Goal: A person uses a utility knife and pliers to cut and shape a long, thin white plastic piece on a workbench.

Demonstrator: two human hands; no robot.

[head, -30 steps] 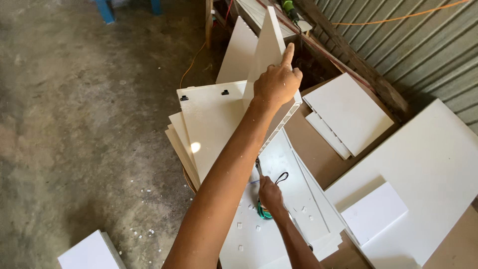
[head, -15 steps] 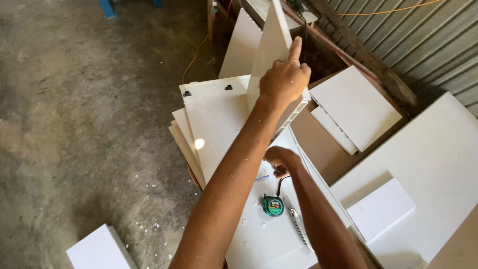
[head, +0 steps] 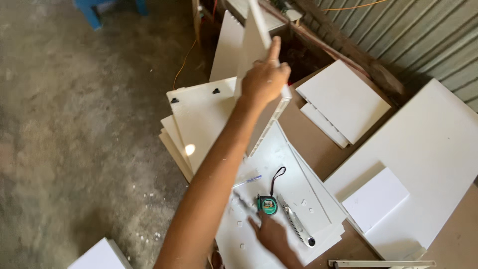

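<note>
While only the head view is available, it covers both hands. Left hand (head: 265,79), upper centre of frame, arm stretched out: fingers curled shut round the edge of a white panel (head: 255,47) held upright, long axis running up out of the top of the frame, index finger extended along it. Bottom end of the panel sits against the flat white boards (head: 199,117) stacked at centre.

Right hand (head: 271,234), lower centre, lies fingers loosely spread, palm down, on a flat white board (head: 298,192). Holds nothing as far as I can see. Green tape measure (head: 268,204) sits just above the fingertips, touching or nearly so; black wrist strap loops toward upper right. Grey utility knife (head: 296,226) lies just right of the tape, long axis running diagonally toward lower right. So right hand is the near one for both tools; left is well apart from them.

Surface: brown worktop (head: 308,134) under overlapping white boards, small white chips scattered. More white panels at right (head: 423,149). Room: bare concrete floor (head: 74,124) at left, corrugated metal wall (head: 428,35) at upper right, orange cable (head: 183,62), blue stool leg (head: 92,7) at upper left.
</note>
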